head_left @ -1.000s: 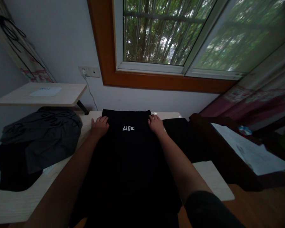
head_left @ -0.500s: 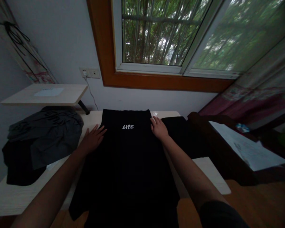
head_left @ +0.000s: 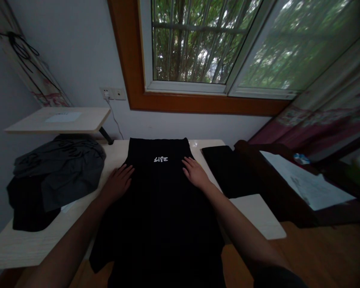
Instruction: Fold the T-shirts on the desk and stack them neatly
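Note:
A black T-shirt (head_left: 165,208) lies spread over the table, its hem at the far side and small white lettering near that end. Its near part hangs over the table's front edge. My left hand (head_left: 117,182) rests flat on the shirt's left side, fingers stretched out. On the right side, my right hand (head_left: 195,172) lies flat on the cloth with its fingers extended, a little below the lettering. Neither hand grips the fabric.
Crumpled dark grey and black clothes (head_left: 72,172) lie at left under a raised shelf (head_left: 60,126). To the right are a folded black cloth (head_left: 225,168) on the table (head_left: 258,212) and a paper sheet (head_left: 306,180) on dark furniture. A window (head_left: 204,44) is behind.
My right hand has slid inward and toward me, from the shirt's right edge onto the cloth. My left hand has moved slightly nearer to me. The view has shifted a little.

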Tool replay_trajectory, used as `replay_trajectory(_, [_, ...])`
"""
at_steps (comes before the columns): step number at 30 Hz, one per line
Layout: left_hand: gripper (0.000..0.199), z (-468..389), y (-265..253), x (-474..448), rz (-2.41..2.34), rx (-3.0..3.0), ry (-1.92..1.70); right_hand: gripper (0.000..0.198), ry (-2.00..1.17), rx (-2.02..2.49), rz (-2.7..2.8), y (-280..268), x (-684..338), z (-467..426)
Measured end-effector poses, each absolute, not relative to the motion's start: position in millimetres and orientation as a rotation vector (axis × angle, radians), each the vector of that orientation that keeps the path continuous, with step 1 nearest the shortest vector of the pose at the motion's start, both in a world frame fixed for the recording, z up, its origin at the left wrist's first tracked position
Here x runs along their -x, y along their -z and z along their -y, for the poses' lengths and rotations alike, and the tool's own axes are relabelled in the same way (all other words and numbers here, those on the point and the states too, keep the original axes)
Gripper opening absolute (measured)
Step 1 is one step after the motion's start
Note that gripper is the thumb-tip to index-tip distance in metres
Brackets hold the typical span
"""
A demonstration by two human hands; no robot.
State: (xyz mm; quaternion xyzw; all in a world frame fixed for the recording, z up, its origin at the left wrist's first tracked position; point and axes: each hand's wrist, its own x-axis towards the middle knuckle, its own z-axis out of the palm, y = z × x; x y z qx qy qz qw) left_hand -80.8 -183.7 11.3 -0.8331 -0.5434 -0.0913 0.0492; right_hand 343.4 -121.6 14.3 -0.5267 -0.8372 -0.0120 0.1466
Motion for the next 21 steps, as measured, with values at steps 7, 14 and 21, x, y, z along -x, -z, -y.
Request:
replay_trajectory(7, [0.054,188.5,-16.6,77.0,1.671,2.464,0.366,0.041,0.157,1.613,2.258,-15.3,-364.3,144.3])
replay_trajectory(14, [0.044,164.1,-15.5,60.0,1.74,2.348,0.466,0.041,0.183,1.593,2.262,-14.9,-367.5,137.2])
replay_trajectory(21, [0.04,158.4,-14.0,46.7,1.828,2.292,0.518,0.042,0.178,1.586,2.293,-14.9,-369.6,126.8])
